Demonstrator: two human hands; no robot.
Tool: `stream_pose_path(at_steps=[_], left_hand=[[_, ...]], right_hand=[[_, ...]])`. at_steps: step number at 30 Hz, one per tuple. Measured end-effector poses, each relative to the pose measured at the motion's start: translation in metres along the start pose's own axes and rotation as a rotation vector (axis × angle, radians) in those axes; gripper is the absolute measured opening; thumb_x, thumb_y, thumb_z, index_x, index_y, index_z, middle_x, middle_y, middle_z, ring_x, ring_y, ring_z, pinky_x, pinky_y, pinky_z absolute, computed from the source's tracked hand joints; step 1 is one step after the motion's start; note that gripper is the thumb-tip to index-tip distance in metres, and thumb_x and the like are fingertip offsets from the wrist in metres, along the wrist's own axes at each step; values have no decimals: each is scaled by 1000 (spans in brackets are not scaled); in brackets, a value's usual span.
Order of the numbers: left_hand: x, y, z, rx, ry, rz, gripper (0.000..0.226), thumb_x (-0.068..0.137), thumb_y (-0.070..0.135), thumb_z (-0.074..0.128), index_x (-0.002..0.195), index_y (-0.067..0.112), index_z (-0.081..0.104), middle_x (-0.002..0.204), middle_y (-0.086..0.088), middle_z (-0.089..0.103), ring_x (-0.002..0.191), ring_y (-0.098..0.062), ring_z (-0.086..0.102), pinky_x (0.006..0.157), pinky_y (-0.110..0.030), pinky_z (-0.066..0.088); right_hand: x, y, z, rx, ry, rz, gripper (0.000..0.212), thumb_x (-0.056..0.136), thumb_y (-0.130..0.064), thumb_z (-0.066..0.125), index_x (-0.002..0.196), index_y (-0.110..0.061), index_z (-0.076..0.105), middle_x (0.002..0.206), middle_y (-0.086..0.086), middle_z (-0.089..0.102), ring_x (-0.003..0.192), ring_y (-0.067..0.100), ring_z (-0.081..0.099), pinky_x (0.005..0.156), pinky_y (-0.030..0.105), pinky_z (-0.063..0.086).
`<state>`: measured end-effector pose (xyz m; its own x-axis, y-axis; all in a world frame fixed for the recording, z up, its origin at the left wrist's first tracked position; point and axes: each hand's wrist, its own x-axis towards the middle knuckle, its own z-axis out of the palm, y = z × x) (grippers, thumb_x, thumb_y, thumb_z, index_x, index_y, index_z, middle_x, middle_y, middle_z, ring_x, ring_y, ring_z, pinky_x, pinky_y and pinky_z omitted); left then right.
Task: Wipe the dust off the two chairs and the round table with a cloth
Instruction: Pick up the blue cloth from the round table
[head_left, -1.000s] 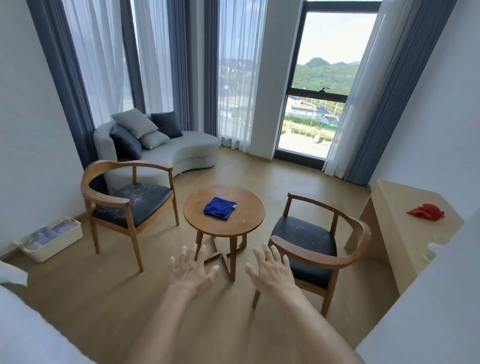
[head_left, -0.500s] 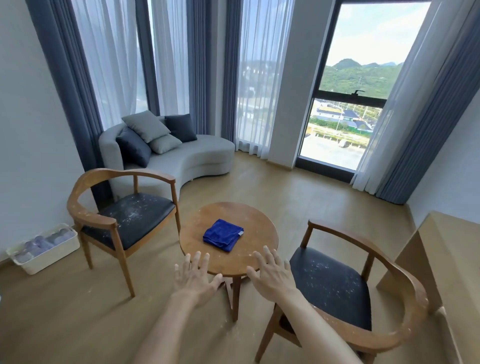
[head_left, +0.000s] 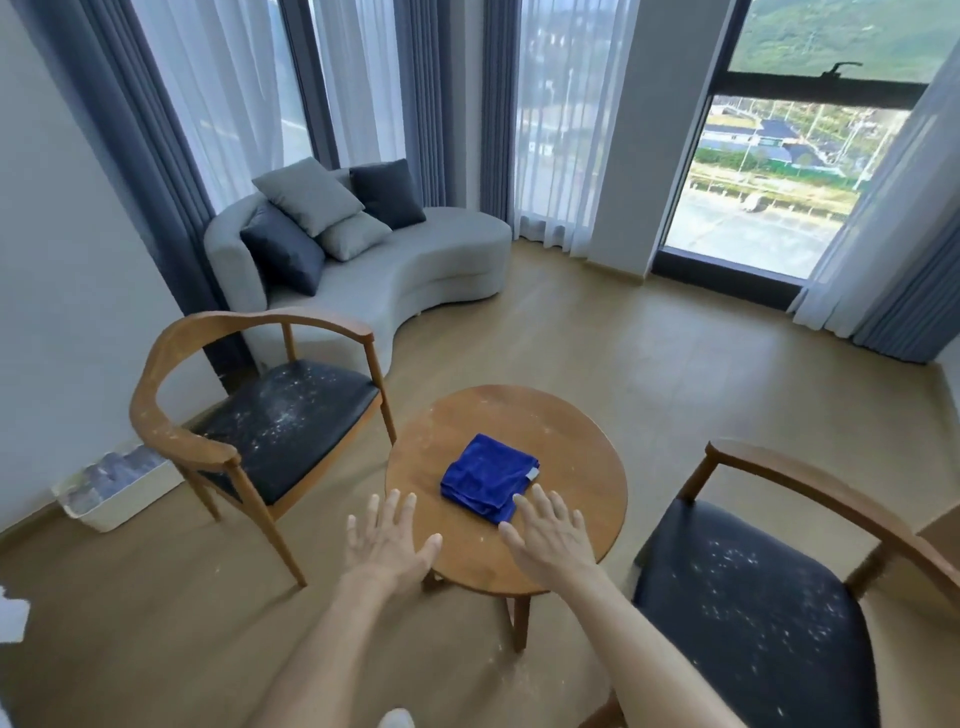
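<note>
so nothing is wiped yet, both hands bare and reaching. biggest risk first: the right chair (head_left: 753, 613) sits just beside the round table, its dark seat speckled white, and the person stands close to its front edge; a knock from a leg could scatter the dust onto the floor (head_left: 649, 353). left chair (head_left: 265, 415) has the same white specks on seat and on the wooden armrest, so a fast dry sweep there would likely push dust off the edge, not lift it. curved arms and back rail are easy to skip, seat only is not enough.

tabletop (head_left: 571, 431) shows pale flecks too, round edge, one central leg; leaning hard on the near rim could tip or slide it, judging from the narrow base.

cloth (head_left: 488, 477) lies folded, blue, near the middle of the tabletop, small tag at its right corner. picking it up folded means a small wiping face; dragging it first would smear the dust under it.

right hand (head_left: 550, 540) grip is slack, fingers spread flat, fingertips at the near edge of the cloth, contact unclear. left hand (head_left: 389, 540) also spread, holding nothing, over the near left rim. a one-finger snag could pull the cloth off the edge.
</note>
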<state>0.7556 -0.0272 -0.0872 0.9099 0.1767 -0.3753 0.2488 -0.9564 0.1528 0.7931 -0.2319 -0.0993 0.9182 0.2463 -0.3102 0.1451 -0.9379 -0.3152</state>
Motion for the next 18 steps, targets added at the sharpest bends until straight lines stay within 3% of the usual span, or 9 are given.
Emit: stream_pose_path(at_steps=[8, 18], left_hand=[[183, -16, -18, 105, -126, 172, 71, 97, 57, 25, 154, 23, 0, 162, 0, -7, 149, -22, -9, 119, -46, -2], [341, 31, 16, 264, -265, 394, 68, 99, 43, 31, 154, 18, -1, 162, -2, -6, 149, -23, -6, 121, -43, 5]], right_hand=[[130, -6, 27, 107, -35, 238, 59, 100, -49, 25, 153, -26, 15, 163, 4, 4, 149, 27, 2, 118, 47, 9], [255, 52, 43, 209, -113, 417, 60, 100, -38, 37, 153, -24, 14, 163, 4, 7, 149, 25, 5, 119, 44, 15]])
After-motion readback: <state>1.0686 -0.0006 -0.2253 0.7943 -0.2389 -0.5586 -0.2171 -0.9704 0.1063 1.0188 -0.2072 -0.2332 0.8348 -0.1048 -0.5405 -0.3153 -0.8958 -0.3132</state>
